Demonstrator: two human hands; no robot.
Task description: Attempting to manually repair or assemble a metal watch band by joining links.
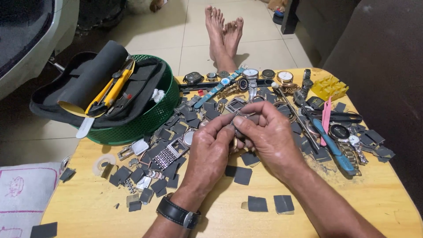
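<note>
Both hands meet above the worktop, right of the green basket. The left hand and right hand pinch a small metal part between their fingertips, its long axis hidden.

Even, fairly bright indoor light falls from above onto the wooden table, with soft shadows under the hands. The upper corners are dim. Focus is sharp; edges bend slightly from wide-angle distortion.
</note>
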